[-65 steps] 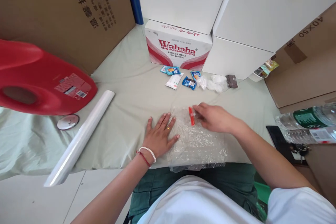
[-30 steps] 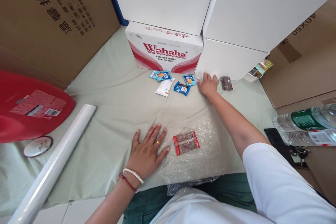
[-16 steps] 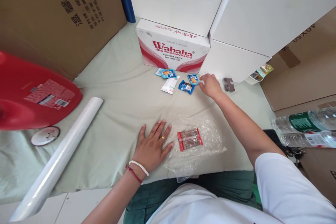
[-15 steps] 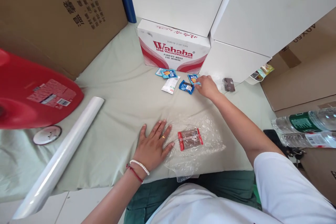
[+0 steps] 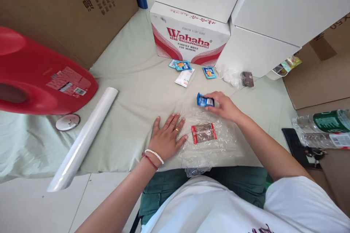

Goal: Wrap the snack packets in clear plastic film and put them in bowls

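Near the far edge of the crinkled plastic film [image 5: 226, 143], the right hand [image 5: 224, 106] grasps a blue packet [image 5: 203, 100]. The long axis of this packet goes from left to right, and its crimped end points to the left, away from the palm; the other end is partly hidden by the grasp. Whether it touches the surface [image 5: 136, 98], I cannot tell. The left hand [image 5: 166, 139] is released and lies flat and spread at the left border of the film. On the film lies a red-ended packet [image 5: 204, 133], also lengthwise from left to right. Pale green cloth covers the surface. Farther away, small packets [image 5: 209, 72] lie before a Wahaha carton [image 5: 188, 40]. At the left are a white roll [image 5: 84, 138], lying obliquely, and a red jug [image 5: 38, 76]; at the right, plastic bottles [image 5: 326, 122].
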`<state>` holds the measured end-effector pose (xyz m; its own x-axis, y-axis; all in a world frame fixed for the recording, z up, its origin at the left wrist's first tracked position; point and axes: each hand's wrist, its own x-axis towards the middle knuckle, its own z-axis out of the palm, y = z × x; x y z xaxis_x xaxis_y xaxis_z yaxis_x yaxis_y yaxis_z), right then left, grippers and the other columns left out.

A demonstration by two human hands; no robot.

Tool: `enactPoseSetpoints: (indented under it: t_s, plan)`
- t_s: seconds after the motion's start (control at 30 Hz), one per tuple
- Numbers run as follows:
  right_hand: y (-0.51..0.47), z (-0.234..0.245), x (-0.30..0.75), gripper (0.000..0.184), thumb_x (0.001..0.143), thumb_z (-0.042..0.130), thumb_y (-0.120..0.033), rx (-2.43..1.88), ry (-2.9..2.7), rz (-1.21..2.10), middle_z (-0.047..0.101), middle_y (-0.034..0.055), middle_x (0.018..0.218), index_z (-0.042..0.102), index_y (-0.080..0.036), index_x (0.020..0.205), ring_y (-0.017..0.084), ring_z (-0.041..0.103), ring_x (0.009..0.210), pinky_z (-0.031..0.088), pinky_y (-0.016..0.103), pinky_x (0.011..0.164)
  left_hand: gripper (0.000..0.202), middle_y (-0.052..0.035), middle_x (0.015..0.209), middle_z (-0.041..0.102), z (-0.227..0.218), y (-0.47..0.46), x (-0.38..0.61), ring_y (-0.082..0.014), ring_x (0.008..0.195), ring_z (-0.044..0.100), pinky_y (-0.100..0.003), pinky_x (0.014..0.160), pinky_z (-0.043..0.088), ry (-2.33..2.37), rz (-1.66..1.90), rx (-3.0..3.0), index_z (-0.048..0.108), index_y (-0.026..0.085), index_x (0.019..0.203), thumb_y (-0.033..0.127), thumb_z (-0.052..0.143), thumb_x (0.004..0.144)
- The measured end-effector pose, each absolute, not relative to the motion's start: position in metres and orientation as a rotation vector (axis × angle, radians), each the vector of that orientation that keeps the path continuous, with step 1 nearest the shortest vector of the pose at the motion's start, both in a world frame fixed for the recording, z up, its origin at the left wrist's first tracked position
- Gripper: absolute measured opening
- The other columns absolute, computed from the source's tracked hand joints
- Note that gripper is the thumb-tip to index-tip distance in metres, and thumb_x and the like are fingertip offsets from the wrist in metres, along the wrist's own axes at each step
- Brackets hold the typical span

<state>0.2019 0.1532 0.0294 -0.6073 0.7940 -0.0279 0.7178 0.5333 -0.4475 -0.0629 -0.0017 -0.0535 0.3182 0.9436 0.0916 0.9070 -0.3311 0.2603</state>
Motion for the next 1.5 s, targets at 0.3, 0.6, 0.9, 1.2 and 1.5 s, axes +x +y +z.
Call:
enactPoseSetpoints:
  t_s: [0.3, 0.6, 0.9, 1.2, 1.5]
  plan:
    - [0.053, 0.007, 0.212, 0.064, 0.095, 0.068, -0.03, -1.038, -2.973, 0.544, 0.057, 0.0203, 0.147, 0.049, -0.017, 0.154, 0.036, 0.044, 0.143, 0.032, 0.062, 0.12, 0.065, -0.0136, 0.172, 0.03, -0.057, -0.001, -0.062, -0.0328, 0.158, 0.034, -0.069, 0.128, 0.005, 1.73, 0.289, 2.438, 0.037, 0.028, 0.164, 0.055, 0.041, 0.105]
    - [0.039, -0.013, 0.213, 0.062, 0.1, 0.061, -0.029, -1.033, -2.987, 0.242, 0.058, 0.0236, 0.147, 0.045, -0.01, 0.157, 0.036, 0.042, 0.146, 0.022, 0.066, 0.126, 0.065, -0.0137, 0.172, 0.031, -0.06, -0.001, -0.061, -0.0319, 0.158, 0.034, -0.068, 0.127, 0.008, 1.761, 0.245, 2.476, 0.039, 0.025, 0.163, 0.056, 0.039, 0.105]
    - [0.033, -0.01, 0.237, 0.065, 0.104, 0.057, -0.039, -1.022, -2.801, 0.426, 0.044, 0.0204, 0.163, 0.037, -0.018, 0.162, 0.036, 0.035, 0.153, 0.021, 0.07, 0.125, 0.064, -0.0166, 0.173, 0.028, -0.067, 0.0, -0.07, -0.0367, 0.157, 0.036, -0.068, 0.125, 0.022, 1.777, 0.38, 2.477, 0.04, 0.026, 0.162, 0.051, 0.047, 0.104]
    - [-0.036, -0.009, 0.301, 0.092, 0.093, 0.066, -0.066, -0.92, -2.533, 0.536, 0.048, 0.0217, 0.155, 0.031, -0.02, 0.164, 0.037, 0.043, 0.146, 0.04, 0.063, 0.12, 0.08, -0.0136, 0.169, 0.039, -0.031, -0.054, -0.072, -0.0307, 0.157, 0.037, -0.061, 0.128, 0.028, 1.112, 0.813, 2.619, 0.027, 0.03, 0.165, 0.016, 0.056, 0.092]
    - [-0.031, -0.028, 0.305, 0.024, 0.105, 0.049, -0.021, -0.956, -2.329, 0.649, 0.069, 0.0141, 0.127, 0.069, -0.023, 0.118, 0.024, 0.065, 0.115, 0.058, 0.044, 0.095, 0.017, -0.0103, 0.135, 0.073, -0.058, -0.062, -0.07, -0.0276, 0.14, 0.059, -0.053, 0.125, 0.034, 1.219, 0.678, 2.363, 0.072, 0.024, 0.11, 0.031, 0.06, 0.098]
